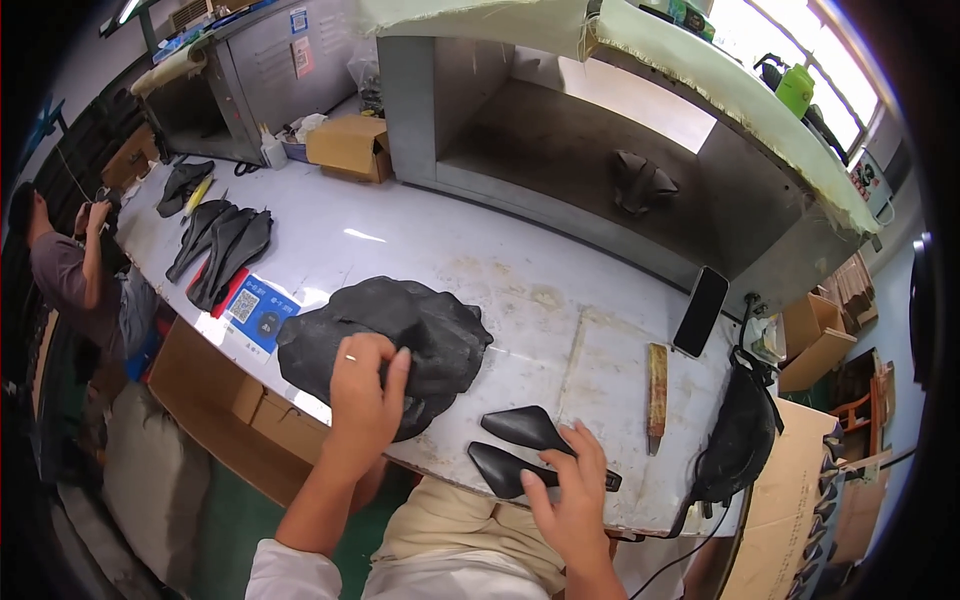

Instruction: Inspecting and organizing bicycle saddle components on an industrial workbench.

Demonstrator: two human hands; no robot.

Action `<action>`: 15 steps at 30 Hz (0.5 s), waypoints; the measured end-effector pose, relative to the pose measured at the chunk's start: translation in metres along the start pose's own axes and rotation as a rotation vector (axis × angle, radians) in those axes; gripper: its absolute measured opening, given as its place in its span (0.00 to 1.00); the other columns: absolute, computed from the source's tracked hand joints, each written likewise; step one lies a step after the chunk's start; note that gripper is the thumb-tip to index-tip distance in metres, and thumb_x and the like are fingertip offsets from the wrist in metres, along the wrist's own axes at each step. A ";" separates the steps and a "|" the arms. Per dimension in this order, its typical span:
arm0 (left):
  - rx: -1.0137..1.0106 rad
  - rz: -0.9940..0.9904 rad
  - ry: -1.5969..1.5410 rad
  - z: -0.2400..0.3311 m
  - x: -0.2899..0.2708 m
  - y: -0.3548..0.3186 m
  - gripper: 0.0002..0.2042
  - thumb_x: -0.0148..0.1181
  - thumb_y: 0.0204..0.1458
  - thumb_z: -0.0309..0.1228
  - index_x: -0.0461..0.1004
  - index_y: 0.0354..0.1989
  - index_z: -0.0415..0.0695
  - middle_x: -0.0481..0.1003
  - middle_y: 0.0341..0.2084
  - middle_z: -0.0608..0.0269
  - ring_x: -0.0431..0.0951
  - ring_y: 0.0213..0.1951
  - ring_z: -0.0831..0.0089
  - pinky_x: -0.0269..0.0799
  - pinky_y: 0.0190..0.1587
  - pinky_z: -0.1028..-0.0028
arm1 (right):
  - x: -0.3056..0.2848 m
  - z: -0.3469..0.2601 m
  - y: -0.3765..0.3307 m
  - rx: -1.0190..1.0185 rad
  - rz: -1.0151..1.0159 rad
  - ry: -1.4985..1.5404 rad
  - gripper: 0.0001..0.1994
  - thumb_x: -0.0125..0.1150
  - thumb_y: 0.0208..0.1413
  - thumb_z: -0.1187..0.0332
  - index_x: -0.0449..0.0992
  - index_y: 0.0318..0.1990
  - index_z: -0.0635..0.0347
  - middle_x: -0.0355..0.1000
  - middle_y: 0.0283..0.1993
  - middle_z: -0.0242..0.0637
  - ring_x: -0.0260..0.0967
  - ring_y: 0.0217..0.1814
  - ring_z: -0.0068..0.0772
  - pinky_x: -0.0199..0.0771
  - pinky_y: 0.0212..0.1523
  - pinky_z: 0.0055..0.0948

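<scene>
On the white worktable (430,235) lies a bunched heap of thin black leather-like material (340,310). My left hand (364,395), a ring on one finger, presses into its near side with closed fingers on a fold; the fingertips are partly hidden. To the right, two black, glossy, pointed shoe-sole-shaped pieces lie side by side near the table's front edge. Over the narrow ends is my right hand (572,490), thumb and fingers closed about the nearer sole piece (497,470). Its fingers also reach beside the farther sole piece (522,426).
A worn flat-bladed tool (656,400), a phone (702,312) and a black bag (738,430) lie to the right. Black cut pieces (228,250) rest at the left, near a blue printed card (262,312). A metal cabinet (560,190) stands behind; another person (75,255) sits far left.
</scene>
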State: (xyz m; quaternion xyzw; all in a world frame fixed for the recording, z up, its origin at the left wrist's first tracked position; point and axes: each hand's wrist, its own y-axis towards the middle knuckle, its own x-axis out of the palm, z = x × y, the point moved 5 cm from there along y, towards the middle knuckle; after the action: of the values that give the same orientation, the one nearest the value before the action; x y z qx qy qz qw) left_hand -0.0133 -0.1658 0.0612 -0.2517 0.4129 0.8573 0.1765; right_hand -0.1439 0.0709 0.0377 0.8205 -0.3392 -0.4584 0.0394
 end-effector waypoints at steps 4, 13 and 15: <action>-0.263 0.058 -0.173 -0.026 -0.020 0.007 0.07 0.56 0.60 0.26 0.67 0.33 0.37 0.73 0.30 0.53 0.73 0.32 0.59 0.68 0.37 0.65 | 0.027 -0.048 0.046 -0.204 -0.114 0.156 0.17 0.68 0.50 0.68 0.75 0.45 0.67 0.68 0.58 0.52 0.60 0.65 0.57 0.59 0.64 0.50; -0.463 0.316 -0.780 -0.133 -0.086 0.033 0.08 0.50 0.66 0.34 0.70 0.39 0.43 0.70 0.31 0.71 0.69 0.34 0.84 0.64 0.35 0.81 | 0.095 -0.082 0.082 -0.352 -0.204 -0.133 0.25 0.67 0.50 0.60 0.73 0.51 0.69 0.68 0.57 0.54 0.58 0.66 0.58 0.53 0.68 0.54; -0.456 0.550 -0.989 -0.144 -0.114 0.032 0.09 0.49 0.66 0.35 0.71 0.43 0.42 0.75 0.37 0.64 0.76 0.40 0.77 0.72 0.39 0.77 | 0.095 -0.077 0.080 -0.341 -0.197 -0.149 0.24 0.68 0.50 0.60 0.74 0.50 0.69 0.67 0.56 0.54 0.58 0.66 0.58 0.52 0.68 0.55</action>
State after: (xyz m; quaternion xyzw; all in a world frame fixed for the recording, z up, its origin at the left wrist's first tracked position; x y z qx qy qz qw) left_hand 0.1043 -0.3104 0.0698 0.2609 0.1380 0.9535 0.0610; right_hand -0.0926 -0.0661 0.0428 0.7951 -0.1769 -0.5701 0.1073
